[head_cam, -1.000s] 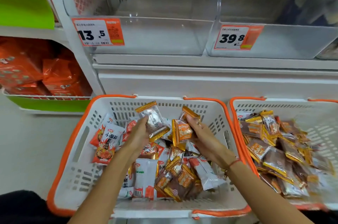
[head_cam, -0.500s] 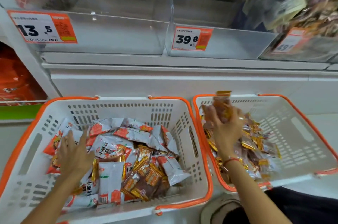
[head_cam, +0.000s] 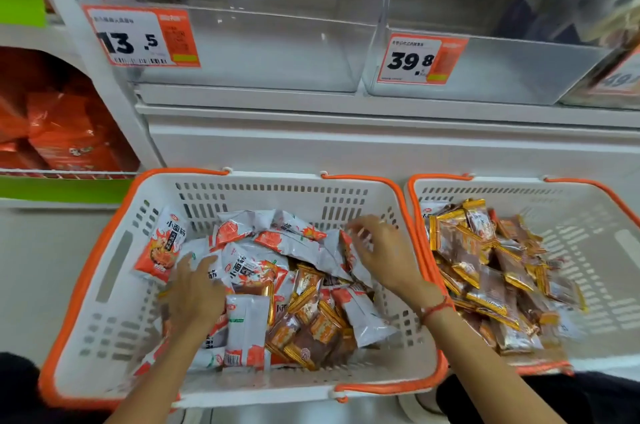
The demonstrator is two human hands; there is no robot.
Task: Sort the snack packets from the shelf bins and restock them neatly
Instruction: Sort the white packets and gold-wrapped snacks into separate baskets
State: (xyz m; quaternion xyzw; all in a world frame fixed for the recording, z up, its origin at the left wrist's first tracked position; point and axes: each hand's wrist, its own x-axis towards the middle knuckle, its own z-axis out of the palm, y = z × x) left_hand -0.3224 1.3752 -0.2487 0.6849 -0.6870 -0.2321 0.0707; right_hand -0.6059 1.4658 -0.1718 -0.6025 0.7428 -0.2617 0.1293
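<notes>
Head view: both hands empty, fingers spread, over left basket (head_cam: 114,271); left hand (head_cam: 194,295) resting on white packets (head_cam: 256,271); gold-edged packets (head_cam: 311,323) lying between hands, nearer right hand (head_cam: 384,253).

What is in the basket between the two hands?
In the head view, white-and-orange snack packets lie heaped between the left hand and right hand.

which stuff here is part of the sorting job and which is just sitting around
Part of the job:
- left basket of mixed packets
- right basket of brown packets
- white packets
- clear bins
- left hand, right hand

Just sitting around:
- orange bags on the side shelf
- price tags
</notes>
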